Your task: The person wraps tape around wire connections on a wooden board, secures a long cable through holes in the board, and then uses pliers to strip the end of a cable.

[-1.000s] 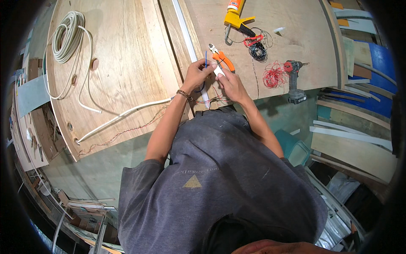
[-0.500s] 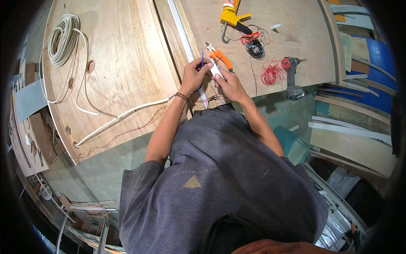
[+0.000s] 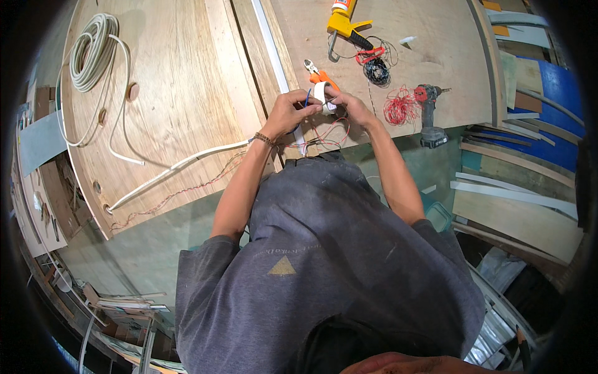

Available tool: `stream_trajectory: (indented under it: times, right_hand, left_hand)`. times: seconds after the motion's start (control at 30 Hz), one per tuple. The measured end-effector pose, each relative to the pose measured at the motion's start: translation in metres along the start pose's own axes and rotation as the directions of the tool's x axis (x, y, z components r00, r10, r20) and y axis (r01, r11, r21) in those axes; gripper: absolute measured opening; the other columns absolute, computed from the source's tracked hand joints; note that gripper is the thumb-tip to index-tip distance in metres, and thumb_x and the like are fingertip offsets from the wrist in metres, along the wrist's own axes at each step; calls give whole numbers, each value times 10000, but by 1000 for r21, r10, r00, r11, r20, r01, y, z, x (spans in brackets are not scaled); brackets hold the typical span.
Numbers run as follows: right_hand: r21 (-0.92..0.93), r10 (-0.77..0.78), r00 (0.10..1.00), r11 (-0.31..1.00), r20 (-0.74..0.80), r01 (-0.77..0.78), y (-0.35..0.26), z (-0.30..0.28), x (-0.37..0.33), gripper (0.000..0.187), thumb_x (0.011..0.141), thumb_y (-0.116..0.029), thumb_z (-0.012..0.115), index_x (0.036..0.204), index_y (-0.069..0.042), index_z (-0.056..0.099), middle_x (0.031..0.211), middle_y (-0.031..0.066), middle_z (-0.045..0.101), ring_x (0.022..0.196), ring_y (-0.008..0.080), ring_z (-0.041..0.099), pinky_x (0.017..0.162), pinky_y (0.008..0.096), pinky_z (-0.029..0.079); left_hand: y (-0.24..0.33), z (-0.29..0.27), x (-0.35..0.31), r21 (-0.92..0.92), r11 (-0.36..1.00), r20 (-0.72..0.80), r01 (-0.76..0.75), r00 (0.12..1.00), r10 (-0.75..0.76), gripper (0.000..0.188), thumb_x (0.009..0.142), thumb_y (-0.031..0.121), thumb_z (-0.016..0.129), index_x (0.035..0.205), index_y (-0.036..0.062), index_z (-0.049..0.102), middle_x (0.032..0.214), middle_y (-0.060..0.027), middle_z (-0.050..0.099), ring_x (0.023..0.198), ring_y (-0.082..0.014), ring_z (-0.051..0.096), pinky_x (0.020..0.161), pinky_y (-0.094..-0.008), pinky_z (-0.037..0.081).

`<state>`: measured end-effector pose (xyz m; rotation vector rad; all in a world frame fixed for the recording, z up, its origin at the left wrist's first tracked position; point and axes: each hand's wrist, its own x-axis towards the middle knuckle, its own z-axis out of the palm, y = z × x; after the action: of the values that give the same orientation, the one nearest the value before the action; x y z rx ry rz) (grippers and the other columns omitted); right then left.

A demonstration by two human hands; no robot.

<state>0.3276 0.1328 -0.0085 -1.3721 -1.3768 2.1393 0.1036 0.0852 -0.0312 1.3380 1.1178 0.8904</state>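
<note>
My left hand [image 3: 290, 110] is closed, its fingertips pinching thin wires; a short blue wire [image 3: 308, 98] sticks up beside the thumb. In my right hand [image 3: 352, 108] is a white ring-shaped roll that looks like tape [image 3: 320, 91], with its open side showing. The two hands nearly meet, and the exact finger grip on the wires is partly hidden. Thin red wires [image 3: 336, 138] loop below the right hand. A white cable [image 3: 180, 171] runs across the board to my left wrist. Just beyond the roll lie orange-handled cutting pliers [image 3: 324, 77], partly covered.
On the wooden panel [image 3: 430, 37] lie a yellow caulking gun [image 3: 346, 26], a black wire coil [image 3: 376, 71], a red wire coil [image 3: 400, 107] and a cordless drill [image 3: 430, 115]. A white cable coil [image 3: 93, 53] rests at far left. A white strip [image 3: 270, 45] runs away from me.
My right hand has moved slightly right and turned the white roll so its ring shape shows. More red wire loops now hang beneath it. My left hand stays nearly in place.
</note>
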Motion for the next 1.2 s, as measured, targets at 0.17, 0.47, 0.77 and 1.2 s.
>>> stream_trajectory:
  times: [0.17, 0.47, 0.77, 1.2]
  right_hand:
    - [308, -59, 989, 951, 134, 16, -14, -20, 5, 603, 935, -274, 409, 1424, 70, 494, 1385, 143, 594, 1259, 217, 550, 1071, 339, 374]
    - [56, -87, 988, 994, -128, 94, -61, 20, -18, 333, 976, -272, 577, 1126, 1, 698, 1000, 51, 720, 882, 103, 646, 788, 273, 509]
    - [-226, -224, 951, 958, -211, 176, -33, 34, -52, 277, 950, -310, 672, 986, -37, 702, 929, 28, 718, 850, 88, 611, 764, 268, 478]
    - [-773, -359, 913, 629, -195, 82, 9, 18, -40, 435, 987, -459, 473, 1017, -119, 742, 991, 29, 690, 1133, 207, 483, 1070, 431, 217]
  left_hand:
    - [-1, 6, -3, 4, 1000, 11, -21, 1000, 21, 169, 834, 150, 807, 946, 25, 785, 822, -39, 706, 734, -98, 625, 700, -271, 506]
    - [-12, 22, 0, 102, 989, -181, 106, 980, -86, 192, 760, 139, 830, 855, 2, 736, 700, -67, 679, 619, -110, 595, 608, -285, 501]
    - [-8, 14, 9, 69, 997, -291, 37, 957, -15, 171, 845, 87, 721, 974, -24, 709, 698, -71, 645, 634, -130, 592, 640, -294, 502]
    - [-6, -16, 7, -212, 948, 34, 239, 971, -237, 289, 835, 227, 833, 995, 2, 747, 794, 22, 670, 722, -39, 550, 665, -207, 447]
